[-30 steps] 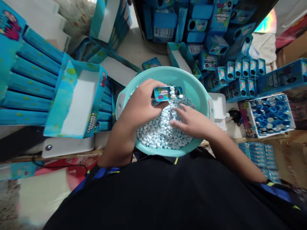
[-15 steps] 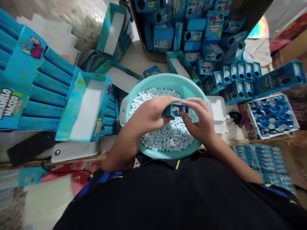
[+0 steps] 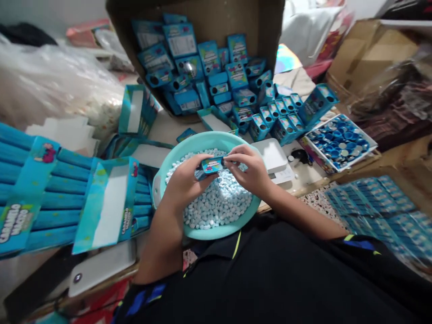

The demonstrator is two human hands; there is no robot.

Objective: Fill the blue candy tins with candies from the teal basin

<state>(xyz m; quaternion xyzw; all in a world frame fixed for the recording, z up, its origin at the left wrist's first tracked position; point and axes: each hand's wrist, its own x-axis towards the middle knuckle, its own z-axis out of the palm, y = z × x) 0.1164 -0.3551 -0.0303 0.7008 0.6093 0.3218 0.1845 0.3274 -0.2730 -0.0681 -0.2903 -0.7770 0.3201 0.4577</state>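
Over the bowl (image 3: 216, 232) of sweets (image 3: 212, 211), the left hand (image 3: 185, 180) has a small box (image 3: 212, 165) in its grip; the right hand (image 3: 251, 171) bunches its fingertips at one end, hold unclear. Sweets atop have gone, presumably inside.

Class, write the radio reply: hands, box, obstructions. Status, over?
Left hand grips small blue box. Right hand at its right end. Tub of pale candies below; nothing seen blocking either hand.

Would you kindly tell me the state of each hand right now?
Left hand: closed around a small blue box.
Right hand: fingertips drawn together at the box's end; whether they grip anything cannot be told.
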